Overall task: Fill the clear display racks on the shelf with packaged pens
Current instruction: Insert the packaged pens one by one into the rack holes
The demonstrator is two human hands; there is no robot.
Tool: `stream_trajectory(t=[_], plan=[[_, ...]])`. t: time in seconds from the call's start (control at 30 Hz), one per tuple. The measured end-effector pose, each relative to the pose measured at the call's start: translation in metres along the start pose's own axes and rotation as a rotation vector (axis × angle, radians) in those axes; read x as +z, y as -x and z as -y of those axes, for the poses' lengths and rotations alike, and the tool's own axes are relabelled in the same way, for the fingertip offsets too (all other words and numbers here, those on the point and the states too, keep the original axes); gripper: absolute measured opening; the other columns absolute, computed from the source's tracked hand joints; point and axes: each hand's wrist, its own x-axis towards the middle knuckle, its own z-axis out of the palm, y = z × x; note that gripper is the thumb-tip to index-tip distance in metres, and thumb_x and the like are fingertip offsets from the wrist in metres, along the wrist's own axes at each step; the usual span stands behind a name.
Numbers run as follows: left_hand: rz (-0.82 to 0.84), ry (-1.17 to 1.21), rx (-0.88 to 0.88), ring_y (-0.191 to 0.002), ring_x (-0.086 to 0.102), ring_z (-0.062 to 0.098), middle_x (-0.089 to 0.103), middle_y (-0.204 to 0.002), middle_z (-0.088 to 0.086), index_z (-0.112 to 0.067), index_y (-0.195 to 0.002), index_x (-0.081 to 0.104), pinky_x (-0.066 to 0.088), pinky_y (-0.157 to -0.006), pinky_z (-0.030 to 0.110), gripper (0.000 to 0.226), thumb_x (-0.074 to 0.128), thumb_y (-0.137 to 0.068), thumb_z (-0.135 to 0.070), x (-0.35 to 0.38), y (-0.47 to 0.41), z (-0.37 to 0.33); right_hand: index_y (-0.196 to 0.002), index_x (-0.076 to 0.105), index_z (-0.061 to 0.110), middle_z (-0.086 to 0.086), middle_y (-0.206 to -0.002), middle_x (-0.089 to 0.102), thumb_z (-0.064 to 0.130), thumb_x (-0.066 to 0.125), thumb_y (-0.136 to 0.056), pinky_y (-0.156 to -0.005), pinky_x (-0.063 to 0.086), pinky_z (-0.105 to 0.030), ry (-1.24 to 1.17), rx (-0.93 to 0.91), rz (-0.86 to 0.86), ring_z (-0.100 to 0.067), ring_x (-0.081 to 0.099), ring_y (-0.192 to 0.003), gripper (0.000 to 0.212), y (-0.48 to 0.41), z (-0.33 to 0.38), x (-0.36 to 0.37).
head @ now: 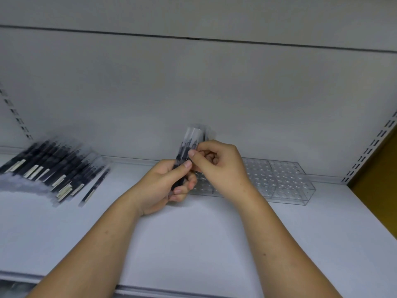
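Observation:
My left hand (165, 186) grips a small bunch of packaged pens (191, 143), dark pens in clear sleeves, held upright in front of the shelf's back wall. My right hand (217, 164) pinches one sleeve of that bunch between thumb and forefinger near its middle. Clear display racks (281, 179) with rows of round holes stand on the white shelf (193, 233) against the back wall, just behind and right of my hands; their holes look empty. A spread pile of packaged pens (53, 168) lies on the shelf at the left.
The shelf's grey back panel (193, 87) rises behind the racks. Slotted uprights (369, 147) frame the bay at right and left. A yellow-brown surface (382, 179) shows beyond the right upright. The shelf's front edge (150, 291) runs below my forearms.

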Motion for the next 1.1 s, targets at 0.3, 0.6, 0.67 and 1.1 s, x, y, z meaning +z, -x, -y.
stream_trajectory(t=[0.3,0.6,0.67,1.1], plan=[[-0.058,-0.058,-0.017,-0.048,0.031,0.012,0.054,-0.073,0.009,-0.001,-0.123,0.069,0.025,-0.044,0.023,0.042,0.05,-0.102,-0.032,-0.003,-0.001,0.0,-0.09,0.066,0.004,-0.008,-0.077,0.074,0.009,0.062,-0.102,-0.061,0.05,-0.021,-0.269,-0.013,-0.286,-0.016,0.069,-0.064,0.014,-0.005,0.013,-0.009],[-0.15,-0.091,0.049,-0.053,0.01,0.013,0.021,-0.065,-0.004,-0.004,-0.112,0.068,0.01,-0.046,0.021,0.037,0.053,-0.102,-0.036,-0.007,-0.003,-0.002,-0.104,0.061,0.021,0.006,-0.083,0.071,0.017,0.057,-0.104,-0.073,0.056,-0.034,-0.053,-0.172,-0.483,-0.02,0.071,-0.077,0.005,-0.009,-0.002,-0.022],[-0.161,-0.054,0.075,-0.051,0.01,0.012,0.02,-0.065,-0.003,-0.007,-0.107,0.066,0.007,-0.048,0.022,0.033,0.056,-0.104,-0.038,-0.009,-0.004,-0.002,-0.106,0.061,0.022,0.008,-0.085,0.069,0.018,0.058,-0.104,-0.074,0.056,-0.033,0.059,-0.174,-0.439,-0.021,0.07,-0.08,0.006,-0.009,-0.006,-0.019],[-0.303,-0.005,0.226,-0.043,0.019,0.01,0.044,-0.072,0.003,-0.015,-0.103,0.047,0.011,-0.05,0.016,0.01,0.04,-0.107,-0.021,-0.013,-0.008,0.001,-0.1,0.066,0.012,0.01,-0.077,0.064,0.021,0.064,-0.102,-0.072,0.055,-0.034,0.332,-0.1,-0.208,-0.006,0.061,-0.071,0.01,-0.011,-0.022,-0.01]])
